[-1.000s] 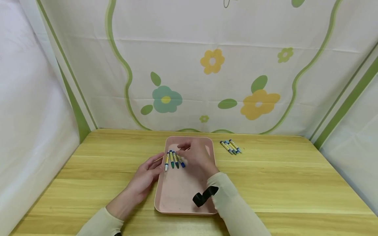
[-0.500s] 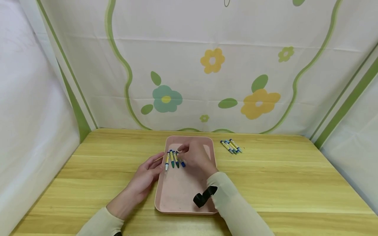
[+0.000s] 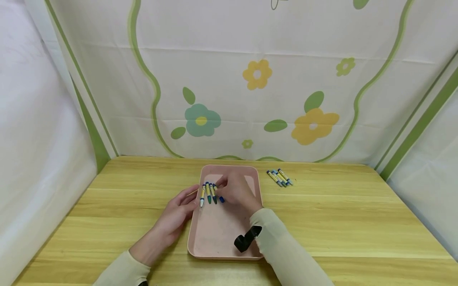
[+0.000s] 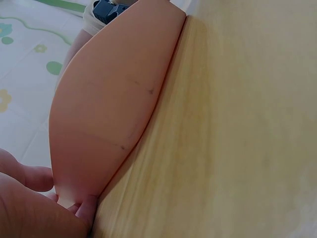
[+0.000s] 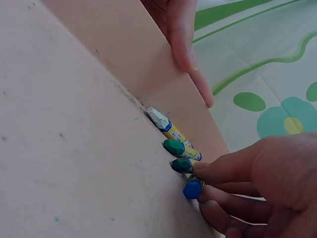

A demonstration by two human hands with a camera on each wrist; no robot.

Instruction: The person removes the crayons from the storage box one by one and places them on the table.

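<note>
Inside the pink tray [image 3: 222, 234], a white crayon [image 5: 159, 118], a green crayon [image 5: 174, 147] and a dark green crayon [image 5: 182, 165] lie side by side along the left wall. My right hand [image 3: 237, 188] pinches a blue-ended crayon [image 5: 193, 189] at the right of this row. Its thumb overlaps the dark green crayon in the right wrist view, and the fingers hide much of the blue-ended one. My left hand [image 3: 175, 216] rests against the tray's outer left wall, fingers extended, with the thumb [image 4: 37, 178] at the rim.
Several more crayons [image 3: 279, 178] lie bunched on the wooden table [image 3: 340, 214], right of the tray's far end. A floral cloth [image 3: 229, 79] hangs behind the table's back edge. A black wrist camera [image 3: 243, 241] on the right sleeve hangs over the tray.
The right hand's fingers have drawn in and down around the blue-ended crayon, covering more of it. The left hand, the tray and the crayons on the table stay where they were.
</note>
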